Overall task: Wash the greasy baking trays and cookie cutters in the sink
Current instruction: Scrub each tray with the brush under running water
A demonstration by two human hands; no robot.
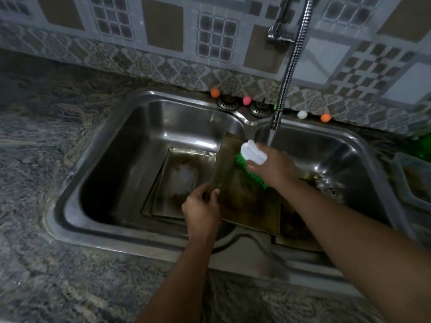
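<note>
Only one view for me here, the head cam: it looks forward and steeply down, close over the double sink [98,173], tiled wall [163,31] across the top.

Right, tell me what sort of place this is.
Most likely a home kitchen: a double-bowl steel sink set in a stone counter, a flexible tap running water, a patterned tiled wall behind.

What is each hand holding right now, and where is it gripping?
Left hand grips the greasy baking tray by its left edge. Right hand holds the scrub brush by its white handle.
</note>
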